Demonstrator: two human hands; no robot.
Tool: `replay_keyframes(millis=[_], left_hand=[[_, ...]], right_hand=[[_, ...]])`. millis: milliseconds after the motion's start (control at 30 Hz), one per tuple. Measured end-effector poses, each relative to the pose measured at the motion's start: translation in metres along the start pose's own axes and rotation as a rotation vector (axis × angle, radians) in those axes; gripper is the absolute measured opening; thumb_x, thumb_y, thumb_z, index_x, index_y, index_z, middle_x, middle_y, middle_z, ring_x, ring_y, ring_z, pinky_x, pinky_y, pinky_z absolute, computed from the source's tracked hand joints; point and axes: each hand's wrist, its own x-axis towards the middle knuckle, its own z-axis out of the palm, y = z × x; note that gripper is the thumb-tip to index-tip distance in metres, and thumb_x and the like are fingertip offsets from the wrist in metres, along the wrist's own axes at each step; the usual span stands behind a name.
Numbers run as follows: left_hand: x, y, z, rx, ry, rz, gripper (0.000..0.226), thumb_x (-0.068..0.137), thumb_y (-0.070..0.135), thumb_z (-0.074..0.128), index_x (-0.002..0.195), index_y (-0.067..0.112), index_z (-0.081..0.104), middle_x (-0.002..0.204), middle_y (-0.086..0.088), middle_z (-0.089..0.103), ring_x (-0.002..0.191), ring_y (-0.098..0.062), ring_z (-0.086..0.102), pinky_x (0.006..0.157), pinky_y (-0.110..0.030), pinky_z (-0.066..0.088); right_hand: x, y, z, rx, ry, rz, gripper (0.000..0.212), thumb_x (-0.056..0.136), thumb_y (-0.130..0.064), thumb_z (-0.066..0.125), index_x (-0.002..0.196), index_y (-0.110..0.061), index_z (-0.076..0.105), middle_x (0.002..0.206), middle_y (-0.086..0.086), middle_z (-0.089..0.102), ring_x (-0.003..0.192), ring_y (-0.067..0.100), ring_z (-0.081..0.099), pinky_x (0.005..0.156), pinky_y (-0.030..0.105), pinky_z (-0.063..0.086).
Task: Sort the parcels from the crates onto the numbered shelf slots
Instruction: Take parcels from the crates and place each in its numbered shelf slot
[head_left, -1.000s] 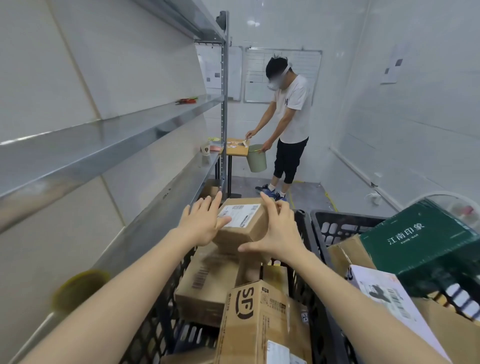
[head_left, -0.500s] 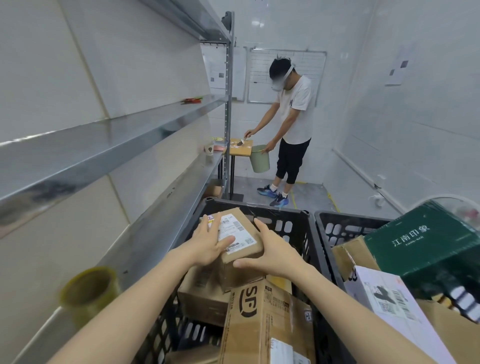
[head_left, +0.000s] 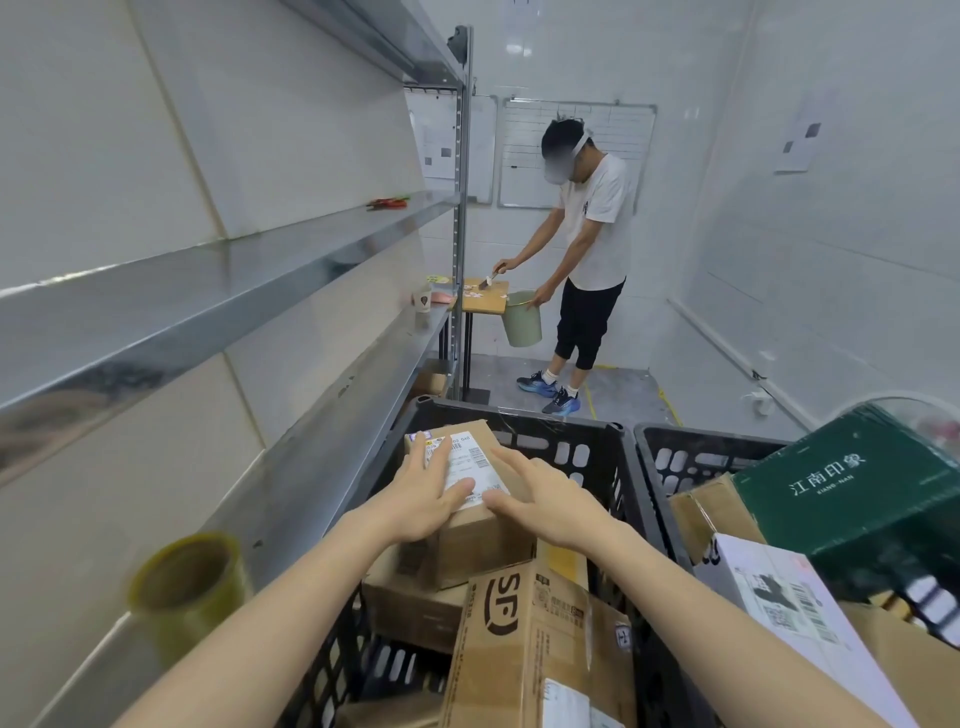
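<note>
Parcel (head_left: 480, 540): sat atop the pile (head_left: 415, 610) in the black crate (head_left: 571, 457), pressed between left hand (head_left: 426, 493) and right hand (head_left: 540, 499), fingers straight. Looked light, stiff; best gripped by opposite side faces.

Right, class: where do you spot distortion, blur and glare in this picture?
Head view: the wide-angle lens stretches and splays the shelf edges. The tape roll at lower left is blurred. A light glares on the back wall. The parcel label is sharp enough to show barcodes.
</note>
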Motion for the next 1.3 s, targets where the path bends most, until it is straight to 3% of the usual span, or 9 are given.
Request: replay_keyframes(millis=[200,367,600,733,967,1233,1300], left_hand=[[0.0,-0.008,0.006,-0.015,0.003,-0.023,0.084,0.098,0.058,0.034,0.154,0.018,-0.014,0.158,-0.005,-0.029,0.15,-0.027,0.008,0.118,-0.039,0.021],[0.0,-0.014,0.011,-0.049,-0.096,-0.121,0.101,0.087,0.075,0.034,0.15,0.024,-0.025,0.159,-0.01,-0.026,0.149,-0.034,0.006,0.119,-0.049,0.02],[0.001,-0.019,0.006,-0.15,-0.184,-0.065,0.136,0.051,0.101,0.035,0.144,0.031,-0.035,0.164,-0.004,-0.005,0.148,-0.029,0.018,0.12,-0.045,0.02],[0.005,-0.024,0.004,-0.205,-0.174,-0.012,0.134,0.055,0.099,0.045,0.144,0.036,-0.033,0.163,0.003,0.009,0.147,-0.022,0.022,0.118,-0.048,0.026],[0.007,-0.018,0.006,-0.228,-0.147,0.086,0.128,0.057,0.095,0.051,0.149,0.041,-0.02,0.162,0.009,0.011,0.149,-0.021,0.014,0.118,-0.053,0.023],[0.009,-0.012,0.007,-0.208,-0.133,0.07,0.135,0.052,0.098,0.045,0.148,0.035,-0.027,0.164,0.005,-0.004,0.15,-0.029,-0.006,0.12,-0.055,0.004],[0.013,-0.013,0.007,-0.221,-0.177,0.067,0.136,0.051,0.099,0.046,0.148,0.037,-0.026,0.163,0.009,0.004,0.15,-0.029,0.001,0.12,-0.054,0.003]], right_hand=[[0.008,-0.001,-0.009,0.032,-0.056,0.039,0.081,0.092,-0.048,0.057,0.154,-0.033,0.008,0.143,0.002,0.05,0.118,0.021,0.057,0.091,0.033,0.049],[0.013,-0.005,-0.016,0.053,-0.185,0.05,0.087,0.094,-0.043,0.057,0.155,-0.029,-0.003,0.151,0.007,0.041,0.127,0.026,0.051,0.098,0.032,0.044],[0.019,-0.009,-0.022,0.036,-0.247,0.02,0.09,0.094,-0.039,0.06,0.155,-0.028,-0.005,0.152,0.007,0.039,0.129,0.025,0.049,0.101,0.033,0.043],[0.02,-0.009,-0.02,0.032,-0.226,0.012,0.094,0.091,-0.042,0.064,0.156,-0.026,-0.003,0.15,0.006,0.042,0.127,0.023,0.051,0.1,0.033,0.043],[0.023,-0.007,-0.019,0.039,-0.182,0.026,0.116,0.077,-0.055,0.075,0.154,-0.03,-0.007,0.151,0.01,0.033,0.132,0.027,0.04,0.108,0.041,0.037],[0.015,-0.008,-0.022,0.062,-0.137,0.009,0.11,0.081,-0.046,0.074,0.153,-0.029,-0.007,0.149,0.011,0.026,0.135,0.028,0.034,0.107,0.038,0.033],[0.015,-0.008,-0.022,0.091,-0.123,-0.013,0.108,0.081,-0.043,0.076,0.154,-0.028,-0.003,0.151,0.008,0.029,0.135,0.024,0.035,0.106,0.035,0.035]])
